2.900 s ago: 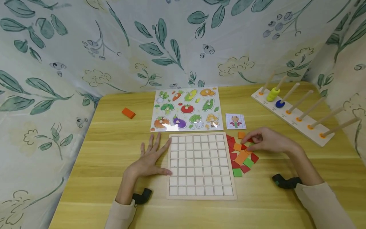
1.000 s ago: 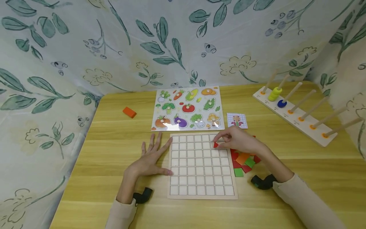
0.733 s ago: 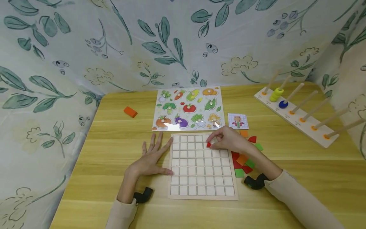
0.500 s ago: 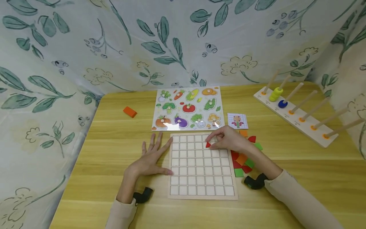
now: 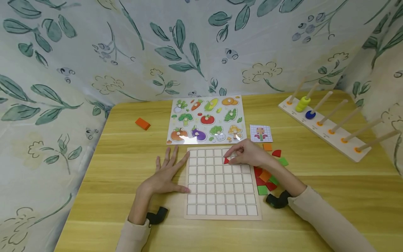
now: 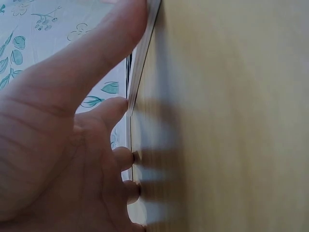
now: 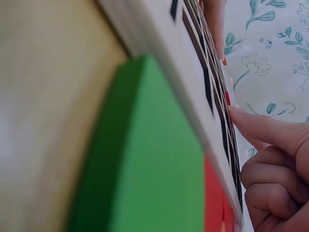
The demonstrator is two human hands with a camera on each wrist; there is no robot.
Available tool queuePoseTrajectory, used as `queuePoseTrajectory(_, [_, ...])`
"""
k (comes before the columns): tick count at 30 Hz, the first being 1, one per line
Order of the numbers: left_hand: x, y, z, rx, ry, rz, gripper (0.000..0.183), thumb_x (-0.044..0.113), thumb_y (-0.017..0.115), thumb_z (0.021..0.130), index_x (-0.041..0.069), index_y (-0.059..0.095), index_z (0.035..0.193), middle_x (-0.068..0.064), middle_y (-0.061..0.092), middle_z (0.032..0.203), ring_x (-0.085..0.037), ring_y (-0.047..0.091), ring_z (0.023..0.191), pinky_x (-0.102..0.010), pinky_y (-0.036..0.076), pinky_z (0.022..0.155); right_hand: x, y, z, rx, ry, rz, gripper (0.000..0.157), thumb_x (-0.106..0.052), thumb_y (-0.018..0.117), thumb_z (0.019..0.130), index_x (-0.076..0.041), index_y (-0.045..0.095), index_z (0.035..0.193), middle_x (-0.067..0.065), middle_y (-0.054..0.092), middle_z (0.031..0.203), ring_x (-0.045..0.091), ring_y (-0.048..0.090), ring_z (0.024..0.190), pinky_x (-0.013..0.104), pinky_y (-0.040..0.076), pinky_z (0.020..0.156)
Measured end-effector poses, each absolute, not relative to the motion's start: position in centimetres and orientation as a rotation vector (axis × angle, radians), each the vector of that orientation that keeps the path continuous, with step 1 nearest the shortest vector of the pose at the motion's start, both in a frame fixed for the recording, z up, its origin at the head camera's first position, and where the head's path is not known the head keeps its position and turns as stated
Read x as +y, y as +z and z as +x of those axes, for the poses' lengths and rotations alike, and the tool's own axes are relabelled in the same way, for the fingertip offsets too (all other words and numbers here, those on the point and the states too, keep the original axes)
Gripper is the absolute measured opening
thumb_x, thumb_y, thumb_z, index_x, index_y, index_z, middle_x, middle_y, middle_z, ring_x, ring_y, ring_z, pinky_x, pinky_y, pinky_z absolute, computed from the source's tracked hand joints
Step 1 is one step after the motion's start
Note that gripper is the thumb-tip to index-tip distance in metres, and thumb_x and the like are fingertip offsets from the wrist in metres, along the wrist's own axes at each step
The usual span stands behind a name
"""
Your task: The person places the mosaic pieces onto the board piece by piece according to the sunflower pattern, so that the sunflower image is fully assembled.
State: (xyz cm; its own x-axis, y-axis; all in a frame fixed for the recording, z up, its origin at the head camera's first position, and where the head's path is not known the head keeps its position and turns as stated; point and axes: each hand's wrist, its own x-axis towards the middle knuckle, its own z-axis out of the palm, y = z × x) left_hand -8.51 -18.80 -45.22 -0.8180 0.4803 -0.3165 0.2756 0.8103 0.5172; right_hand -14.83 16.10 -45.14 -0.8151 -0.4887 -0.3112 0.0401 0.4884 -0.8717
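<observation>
A pale wooden grid board (image 5: 185,196) lies in the middle of the table. My right hand (image 5: 248,153) pinches a small red triangular tile (image 5: 226,161) between thumb and index finger, at a cell in the second row from the top, right of the middle. In the right wrist view the red tile (image 7: 228,98) shows by the thumb tip, low against the board; the other fingers curl into the palm. My left hand (image 5: 163,176) lies spread at the board's left side, thumb and index fingertip at its edge. The left wrist view shows this thumb (image 6: 96,53) against the board's side.
Loose red, orange and green tiles (image 5: 262,190) lie along the board's right side. Behind are a vegetable puzzle (image 5: 206,131) and a pattern card (image 5: 260,133). A peg stand (image 5: 324,131) with yellow and blue rings stands back right, an orange block (image 5: 143,123) back left.
My right hand has carried the red tile from the loose pile leftward onto the board, shifting slightly further left and down lately. The left hand stays in place.
</observation>
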Motion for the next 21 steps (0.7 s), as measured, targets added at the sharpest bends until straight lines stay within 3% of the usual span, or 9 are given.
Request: queuePoseTrajectory(21, [-18.82, -45.18, -8.47, 2.556, 0.654, 0.571, 0.123, 0.056, 0.087, 0.077, 0.027, 0.009, 0.168, -0.017, -0.023, 0.172, -0.044, -0.029, 0.156, -0.078, -0.017, 0.116, 16.14, -45.71, -14.78, 2.163, -1.352, -0.352, 0.020, -0.014, 0.083, 0.087, -0.011, 0.082, 0.107, -0.005, 0.032, 0.057, 0.011, 0.030, 0.054, 0.024, 0.025, 0.055])
